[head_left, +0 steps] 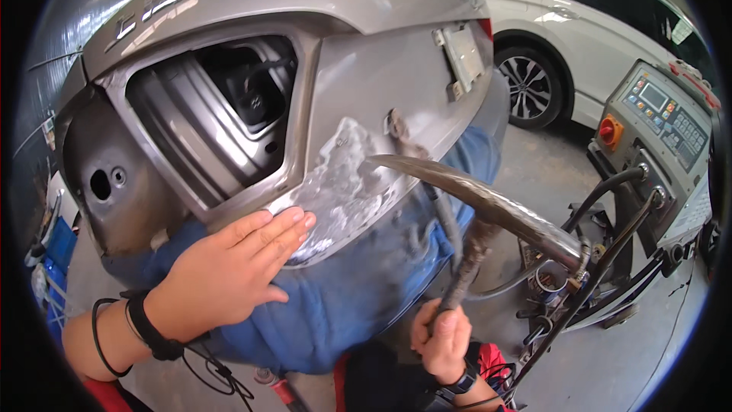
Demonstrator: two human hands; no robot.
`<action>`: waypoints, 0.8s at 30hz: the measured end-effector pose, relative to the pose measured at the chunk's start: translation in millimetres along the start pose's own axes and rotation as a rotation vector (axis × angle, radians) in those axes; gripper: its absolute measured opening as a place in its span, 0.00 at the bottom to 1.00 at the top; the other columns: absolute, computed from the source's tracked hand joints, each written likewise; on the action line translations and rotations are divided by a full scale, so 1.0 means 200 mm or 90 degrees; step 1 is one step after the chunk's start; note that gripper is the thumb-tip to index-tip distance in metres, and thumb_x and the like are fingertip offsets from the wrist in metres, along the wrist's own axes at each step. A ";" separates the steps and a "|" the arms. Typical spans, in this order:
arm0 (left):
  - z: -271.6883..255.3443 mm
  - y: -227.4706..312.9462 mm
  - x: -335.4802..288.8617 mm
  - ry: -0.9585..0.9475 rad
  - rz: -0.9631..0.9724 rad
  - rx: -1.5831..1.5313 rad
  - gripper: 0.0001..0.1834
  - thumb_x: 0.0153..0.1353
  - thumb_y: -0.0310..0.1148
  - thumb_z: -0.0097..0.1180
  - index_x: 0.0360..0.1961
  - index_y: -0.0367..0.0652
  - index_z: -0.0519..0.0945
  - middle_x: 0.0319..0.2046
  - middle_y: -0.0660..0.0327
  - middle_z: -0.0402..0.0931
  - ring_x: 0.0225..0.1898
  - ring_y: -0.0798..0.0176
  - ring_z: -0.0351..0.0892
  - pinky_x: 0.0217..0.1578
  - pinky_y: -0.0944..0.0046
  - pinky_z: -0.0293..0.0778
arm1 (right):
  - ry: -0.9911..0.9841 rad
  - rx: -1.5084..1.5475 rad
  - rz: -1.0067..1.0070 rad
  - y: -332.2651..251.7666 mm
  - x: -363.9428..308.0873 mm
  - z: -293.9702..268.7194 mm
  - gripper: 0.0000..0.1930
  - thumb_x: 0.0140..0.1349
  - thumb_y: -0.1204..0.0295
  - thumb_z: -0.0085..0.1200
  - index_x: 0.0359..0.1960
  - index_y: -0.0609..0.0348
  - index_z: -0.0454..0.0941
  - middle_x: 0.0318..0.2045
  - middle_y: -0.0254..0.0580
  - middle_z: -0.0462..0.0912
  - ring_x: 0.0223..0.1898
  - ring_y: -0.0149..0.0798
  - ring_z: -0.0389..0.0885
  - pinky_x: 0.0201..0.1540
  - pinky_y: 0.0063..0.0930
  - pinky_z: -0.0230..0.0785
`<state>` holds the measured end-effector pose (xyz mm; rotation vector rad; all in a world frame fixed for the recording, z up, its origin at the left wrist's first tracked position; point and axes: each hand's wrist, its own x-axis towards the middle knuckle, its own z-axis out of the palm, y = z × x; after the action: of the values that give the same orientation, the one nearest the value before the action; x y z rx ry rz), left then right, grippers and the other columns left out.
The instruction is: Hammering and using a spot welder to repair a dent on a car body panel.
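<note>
A grey-beige car tailgate (366,69) lies before me, with a bare, sanded metal patch (339,210) near its lower edge. My left hand (229,267) rests flat at the left edge of that patch, fingers stretched and thumb apart. Low on the right, my right hand (444,339) is closed around the dark, worn handle of a body hammer (488,202). The hammer's long, curved steel head tapers to a point in front of the patch; I cannot tell whether it touches. Beside it, a cable end (398,126) meets the panel.
Blue cloth (305,305) lies under the tailgate. At right stands a grey control unit (648,130) with a screen, red knob and thick cables (618,252). Tools and a can (547,281) sit below it. A white car (579,38) is parked behind.
</note>
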<state>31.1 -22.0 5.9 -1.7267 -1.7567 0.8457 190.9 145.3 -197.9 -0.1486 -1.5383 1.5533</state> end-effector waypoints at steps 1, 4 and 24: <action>0.02 0.01 -0.03 0.007 -0.004 -0.006 0.40 0.53 0.56 0.54 0.58 0.34 0.72 0.66 0.58 0.64 0.69 0.60 0.57 0.67 0.60 0.53 | 0.005 0.023 0.011 0.01 -0.05 -0.04 0.28 0.72 0.49 0.34 0.26 0.62 0.66 0.13 0.34 0.69 0.12 0.27 0.66 0.15 0.20 0.58; 0.05 0.02 -0.13 -0.007 -0.007 -0.034 0.39 0.54 0.56 0.52 0.59 0.36 0.72 0.66 0.61 0.65 0.69 0.62 0.57 0.67 0.60 0.53 | 0.052 0.036 0.054 0.01 -0.19 -0.10 0.28 0.73 0.50 0.33 0.22 0.60 0.65 0.11 0.33 0.69 0.12 0.27 0.67 0.15 0.20 0.58; 0.10 0.03 -0.36 0.134 -0.088 -0.029 0.44 0.51 0.60 0.53 0.60 0.35 0.70 0.67 0.59 0.62 0.69 0.59 0.56 0.68 0.55 0.51 | -0.012 -0.031 0.037 -0.05 -0.63 0.00 0.27 0.72 0.50 0.37 0.24 0.62 0.65 0.11 0.32 0.68 0.12 0.25 0.67 0.15 0.19 0.56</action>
<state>23.4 -94.5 -8.6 -1.6368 -1.7405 0.5471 268.5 62.2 -251.6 -0.2089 -1.6002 1.5675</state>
